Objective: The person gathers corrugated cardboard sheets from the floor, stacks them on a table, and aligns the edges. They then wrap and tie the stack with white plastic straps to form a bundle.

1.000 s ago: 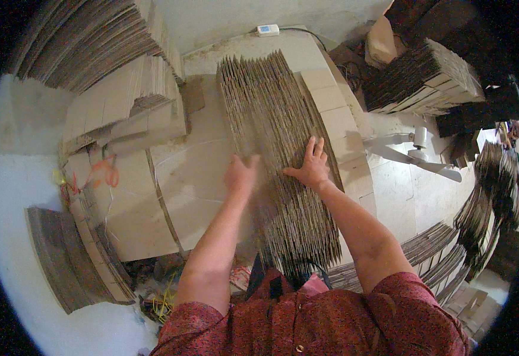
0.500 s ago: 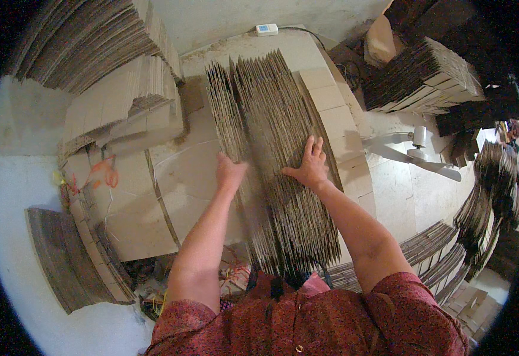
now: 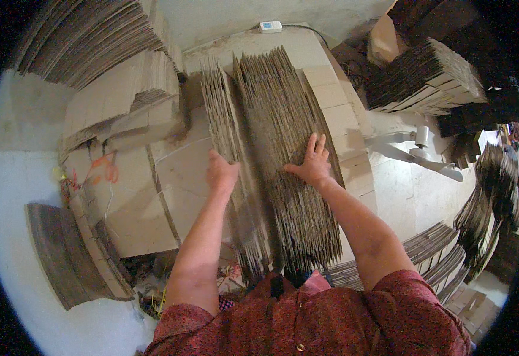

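Note:
A row of flat cardboard sheets stands on edge in front of me, split by a dark gap into two bundles. My left hand (image 3: 222, 174) is closed over the narrow left bundle (image 3: 217, 101), its fingertips blurred and partly hidden among the sheets. On the wide right bundle (image 3: 277, 101) rests my right hand (image 3: 313, 165), with thumb and fingers spread over the upper edges. Beneath both bundles lies a layer of flat cardboard (image 3: 138, 216).
Tall cardboard stacks stand at the far left (image 3: 87, 35) and far right (image 3: 443, 77). A white fan (image 3: 421, 148) is at the right. A small white device (image 3: 270, 26) with a cable sits at the back. Orange twine (image 3: 106, 169) lies on the left.
My left hand has shifted slightly left with the narrow bundle, and the gap between the bundles is wider. My right hand stays almost in place on the wide bundle.

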Tool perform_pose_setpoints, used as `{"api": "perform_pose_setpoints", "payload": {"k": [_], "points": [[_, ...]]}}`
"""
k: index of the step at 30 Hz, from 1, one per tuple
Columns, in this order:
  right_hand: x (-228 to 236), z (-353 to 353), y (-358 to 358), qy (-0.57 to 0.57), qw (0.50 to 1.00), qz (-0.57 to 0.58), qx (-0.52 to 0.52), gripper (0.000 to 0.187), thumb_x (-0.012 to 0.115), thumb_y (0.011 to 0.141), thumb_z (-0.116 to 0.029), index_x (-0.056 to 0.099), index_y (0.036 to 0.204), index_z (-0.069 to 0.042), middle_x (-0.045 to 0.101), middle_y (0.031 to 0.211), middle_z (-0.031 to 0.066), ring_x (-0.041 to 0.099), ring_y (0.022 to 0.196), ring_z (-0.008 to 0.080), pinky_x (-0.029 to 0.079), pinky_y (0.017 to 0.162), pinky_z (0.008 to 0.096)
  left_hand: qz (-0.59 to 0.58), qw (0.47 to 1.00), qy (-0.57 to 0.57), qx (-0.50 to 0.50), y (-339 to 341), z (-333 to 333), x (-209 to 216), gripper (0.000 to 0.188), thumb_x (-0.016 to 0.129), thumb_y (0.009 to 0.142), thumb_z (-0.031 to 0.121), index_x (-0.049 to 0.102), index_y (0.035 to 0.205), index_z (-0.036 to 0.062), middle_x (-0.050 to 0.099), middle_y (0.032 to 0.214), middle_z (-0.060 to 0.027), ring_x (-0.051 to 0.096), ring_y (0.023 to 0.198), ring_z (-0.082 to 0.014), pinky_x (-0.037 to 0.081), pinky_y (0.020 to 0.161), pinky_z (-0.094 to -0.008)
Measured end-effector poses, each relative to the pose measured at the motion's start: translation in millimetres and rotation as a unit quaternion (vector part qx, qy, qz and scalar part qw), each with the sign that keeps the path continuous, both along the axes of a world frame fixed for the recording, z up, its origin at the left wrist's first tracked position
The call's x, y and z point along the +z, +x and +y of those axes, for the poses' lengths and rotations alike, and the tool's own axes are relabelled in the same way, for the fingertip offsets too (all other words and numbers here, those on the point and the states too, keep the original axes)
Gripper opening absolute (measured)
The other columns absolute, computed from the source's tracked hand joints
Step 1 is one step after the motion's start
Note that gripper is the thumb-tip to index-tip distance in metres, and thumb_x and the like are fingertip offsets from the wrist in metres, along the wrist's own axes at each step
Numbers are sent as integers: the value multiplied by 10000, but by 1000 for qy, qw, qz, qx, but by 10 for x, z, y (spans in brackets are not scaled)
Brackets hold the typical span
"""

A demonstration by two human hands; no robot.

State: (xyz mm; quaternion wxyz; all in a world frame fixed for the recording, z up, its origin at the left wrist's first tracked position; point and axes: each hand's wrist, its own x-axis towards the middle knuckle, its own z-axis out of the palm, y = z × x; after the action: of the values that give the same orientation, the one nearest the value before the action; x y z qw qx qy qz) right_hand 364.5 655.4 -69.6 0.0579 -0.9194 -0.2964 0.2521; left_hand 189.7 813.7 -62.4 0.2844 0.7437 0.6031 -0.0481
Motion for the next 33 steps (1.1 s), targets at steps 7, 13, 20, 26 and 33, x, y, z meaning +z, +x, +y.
{"api": "perform_pose_setpoints", "payload": {"k": [7, 13, 20, 26, 33], "points": [[-50, -15, -14, -4, 1000, -8, 4, 1236, 755, 541, -558, 20, 1400, -60, 46, 1443, 223, 271, 1237, 425, 403, 884, 520, -16, 1000, -17, 0, 7, -165, -205, 696, 657, 677, 230, 334, 1215, -71, 562, 1070, -238, 570, 963, -371, 453, 844, -420], [-19, -9, -10, 7, 1000, 0, -3, 1236, 760, 540, -547, 19, 1399, -58, 51, 1443, 216, 275, 1239, 416, 406, 884, 520, 7, 1000, -2, -24, 94, -320, -95, 596, 658, 666, 223, 382, 1128, -33, 577, 1022, -225, 577, 927, -378, 459, 819, -428], [-50, -4, -1, -17, 1000, -10, 1, 1238, 751, 548, -560, 7, 1400, -57, 52, 1446, 210, 282, 1239, 407, 410, 886, 506, -21, 999, -43, 23, 193, -480, -98, 634, 649, 686, 273, 363, 1159, -36, 511, 1125, -251, 545, 985, -391, 438, 845, -444], [-30, 18, -5, -22, 1000, -5, 7, 1242, 747, 550, -567, 2, 1401, -57, 48, 1447, 212, 286, 1236, 405, 410, 893, 493, -102, 995, -19, 2, 78, -573, -442, 837, 651, 708, 399, 252, 1294, -49, 425, 1246, -265, 510, 1052, -397, 419, 880, -439], [-96, -22, 29, 1, 1000, -5, 2, 1239, 755, 541, -556, 10, 1403, -71, 33, 1448, 214, 273, 1241, 414, 388, 895, 539, -113, 993, -40, -11, -10, -444, -562, 959, 686, 659, 449, 212, 1336, -36, 351, 1317, -259, 426, 1162, -383, 368, 961, -404]]}}
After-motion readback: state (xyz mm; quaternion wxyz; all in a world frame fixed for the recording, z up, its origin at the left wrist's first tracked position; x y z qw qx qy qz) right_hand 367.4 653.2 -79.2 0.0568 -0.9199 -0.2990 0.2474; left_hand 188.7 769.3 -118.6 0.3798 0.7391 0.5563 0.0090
